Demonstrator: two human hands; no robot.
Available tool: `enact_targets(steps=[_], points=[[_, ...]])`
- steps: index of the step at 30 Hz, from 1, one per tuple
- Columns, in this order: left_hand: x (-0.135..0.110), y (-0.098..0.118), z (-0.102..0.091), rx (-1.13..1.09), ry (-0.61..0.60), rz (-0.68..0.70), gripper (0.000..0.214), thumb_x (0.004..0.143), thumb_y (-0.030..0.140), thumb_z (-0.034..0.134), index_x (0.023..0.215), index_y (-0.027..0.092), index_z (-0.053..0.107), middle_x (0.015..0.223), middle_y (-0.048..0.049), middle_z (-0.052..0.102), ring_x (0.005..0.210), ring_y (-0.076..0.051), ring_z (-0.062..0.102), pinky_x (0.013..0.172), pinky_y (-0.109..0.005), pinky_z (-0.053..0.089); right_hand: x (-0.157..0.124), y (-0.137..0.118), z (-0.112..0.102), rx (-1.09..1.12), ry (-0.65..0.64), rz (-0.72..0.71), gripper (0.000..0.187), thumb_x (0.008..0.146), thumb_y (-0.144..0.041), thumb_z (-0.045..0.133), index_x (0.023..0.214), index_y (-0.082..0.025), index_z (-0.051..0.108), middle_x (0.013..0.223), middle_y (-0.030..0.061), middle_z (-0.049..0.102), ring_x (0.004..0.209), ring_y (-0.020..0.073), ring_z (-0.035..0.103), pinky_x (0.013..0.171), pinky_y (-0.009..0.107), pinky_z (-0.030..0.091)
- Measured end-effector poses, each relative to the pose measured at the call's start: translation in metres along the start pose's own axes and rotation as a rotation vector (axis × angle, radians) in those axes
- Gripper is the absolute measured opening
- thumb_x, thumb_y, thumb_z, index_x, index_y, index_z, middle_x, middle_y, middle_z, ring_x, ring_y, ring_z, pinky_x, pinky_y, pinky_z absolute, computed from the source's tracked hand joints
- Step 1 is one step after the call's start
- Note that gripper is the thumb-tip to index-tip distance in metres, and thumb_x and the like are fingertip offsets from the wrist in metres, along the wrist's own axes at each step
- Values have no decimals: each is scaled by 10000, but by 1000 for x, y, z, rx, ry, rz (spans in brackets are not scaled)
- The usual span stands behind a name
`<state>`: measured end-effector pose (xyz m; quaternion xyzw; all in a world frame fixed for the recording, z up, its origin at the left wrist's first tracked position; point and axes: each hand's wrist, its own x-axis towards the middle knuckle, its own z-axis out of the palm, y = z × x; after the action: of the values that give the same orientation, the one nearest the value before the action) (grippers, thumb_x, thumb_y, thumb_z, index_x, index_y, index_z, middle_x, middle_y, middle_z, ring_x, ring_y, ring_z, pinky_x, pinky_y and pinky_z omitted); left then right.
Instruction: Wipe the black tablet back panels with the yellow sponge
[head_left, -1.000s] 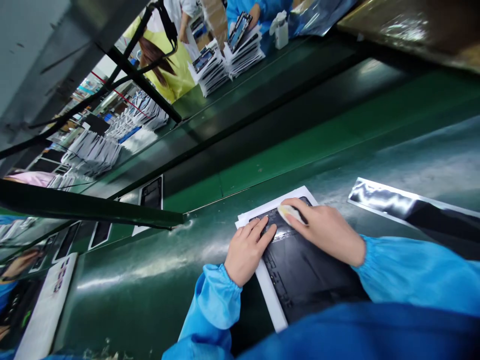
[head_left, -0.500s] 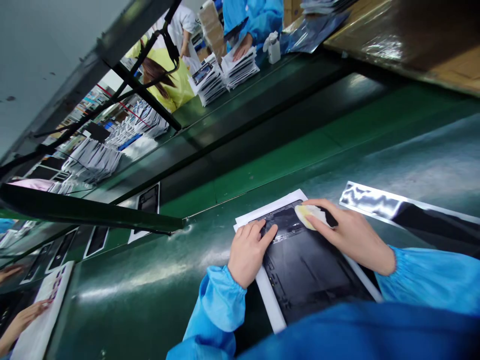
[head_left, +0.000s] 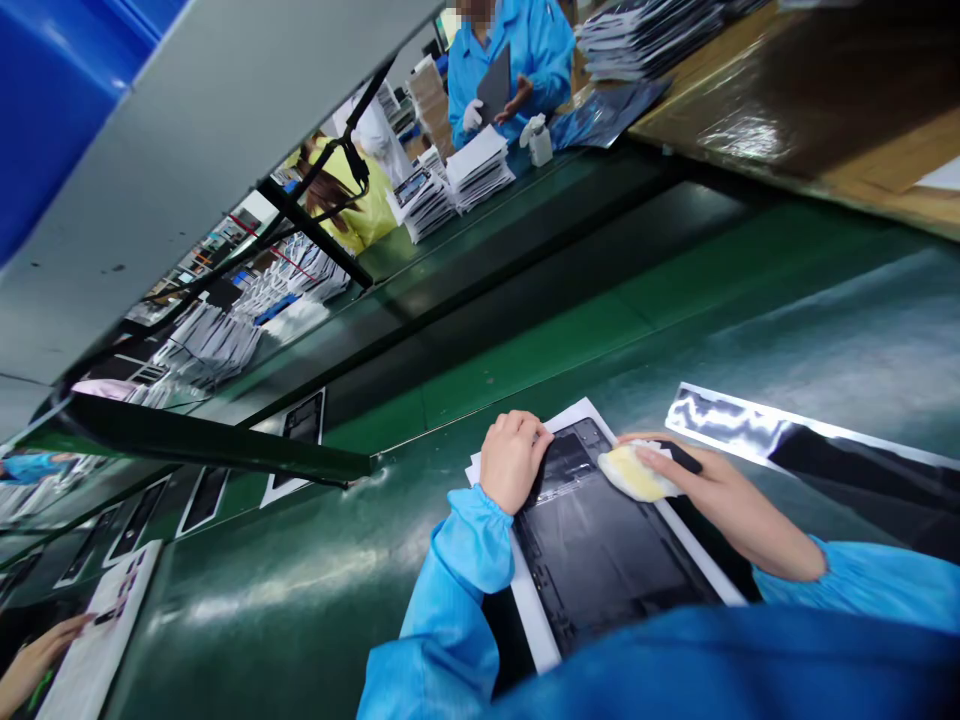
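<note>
A dark, thin tablet-sized panel [head_left: 607, 555] with small fittings along its edges lies on white backing sheets [head_left: 534, 630] in front of me. At its far left corner is my left hand [head_left: 513, 458], fingers curled together and gripping that edge. My right hand [head_left: 712, 495] is closed round a folded white and yellow cloth [head_left: 636, 472], which touches the panel's far right part. Something black [head_left: 681, 457] pokes out between the right fingers; its kind cannot be made out. The panel's near end is hidden behind my blue garment.
A long glossy black strip with a white border [head_left: 817, 445] lies to the right. A green beam [head_left: 225, 440] crosses at left, near another person's hand [head_left: 45, 650] on a white pad [head_left: 112, 625]. Across the line, a co-worker [head_left: 517, 70] stands behind paper stacks [head_left: 480, 170].
My left hand has moved from lying spread on the panel to its far left corner, fingers now curled. The cloth has shifted slightly toward me. Across the line, the co-worker has lifted a grey panel.
</note>
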<state>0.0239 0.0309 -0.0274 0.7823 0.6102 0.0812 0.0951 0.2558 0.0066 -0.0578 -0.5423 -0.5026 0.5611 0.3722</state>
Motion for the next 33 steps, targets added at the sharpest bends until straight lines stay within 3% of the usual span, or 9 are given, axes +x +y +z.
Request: enact_targets(steps=[6, 10, 13, 16, 20, 24, 27, 31, 33], points=[[2, -1, -13, -88, -36, -48, 108, 952, 221, 585, 878, 210, 663, 912, -4, 728, 900, -181, 657, 838, -308, 509, 0, 1, -3, 32, -42, -27, 571, 749, -761, 604, 988, -266, 760, 1116, 92, 754, 1124, 369, 649, 968, 465, 534], [-1, 3, -34, -177, 70, 0, 135, 969, 236, 558, 896, 216, 669, 923, 4, 731, 870, -152, 674, 815, -266, 518, -10, -4, -5, 139, -9, -50, 650, 739, -717, 660, 1267, -337, 671, 1382, 77, 637, 1298, 351, 549, 1073, 476, 467], [-2, 10, -47, -254, 151, 99, 162, 989, 251, 524, 933, 223, 673, 927, -3, 728, 861, -139, 681, 812, -250, 534, -20, -8, 2, 159, -148, -43, 551, 744, -708, 663, 1107, -303, 754, 1344, 79, 661, 1225, 356, 603, 1029, 453, 510], [-3, 13, -53, -223, 313, 153, 222, 993, 305, 519, 1167, 232, 636, 1173, -67, 692, 1110, -191, 650, 976, -329, 520, -26, -13, 7, 182, -198, -2, 521, 738, -713, 662, 937, -248, 787, 1086, 101, 763, 1001, 355, 698, 964, 481, 551], [-4, 7, -45, -314, 505, -12, 622, 948, 408, 580, 1491, 209, 352, 1523, -172, 449, 1414, -293, 432, 1122, -461, 434, -21, -25, -7, 396, 143, -18, 528, 639, -716, 737, 884, -250, 778, 937, 94, 784, 944, 360, 715, 920, 495, 577], [-9, 20, -28, -638, 128, 22, 468, 996, 351, 451, 1432, 188, 404, 1287, -127, 661, 1137, -244, 659, 934, -369, 565, -10, -40, -31, 562, 444, -134, 458, 595, -644, 799, 820, -248, 760, 958, 96, 782, 990, 348, 709, 872, 463, 605], [-3, 40, -20, -625, 68, 44, 239, 979, 318, 473, 1134, 193, 606, 1014, -50, 728, 957, -215, 689, 846, -301, 569, -8, -45, -42, 588, 493, -164, 451, 599, -616, 804, 825, -229, 761, 980, 111, 781, 1021, 350, 702, 875, 454, 609], [45, 47, -18, -640, 249, -73, 142, 938, 279, 529, 931, 177, 627, 865, -17, 704, 863, -177, 674, 812, -271, 543, -22, -37, -59, 576, 546, -149, 492, 687, -559, 766, 1085, -269, 746, 1249, 85, 715, 1168, 313, 651, 938, 386, 588], [84, 37, -18, -650, 334, -246, 115, 905, 252, 571, 895, 156, 634, 862, -25, 710, 879, -180, 680, 827, -268, 535, -37, -26, -70, 556, 627, -124, 536, 718, -547, 746, 1195, -307, 705, 1335, 53, 671, 1235, 289, 612, 971, 348, 568]])
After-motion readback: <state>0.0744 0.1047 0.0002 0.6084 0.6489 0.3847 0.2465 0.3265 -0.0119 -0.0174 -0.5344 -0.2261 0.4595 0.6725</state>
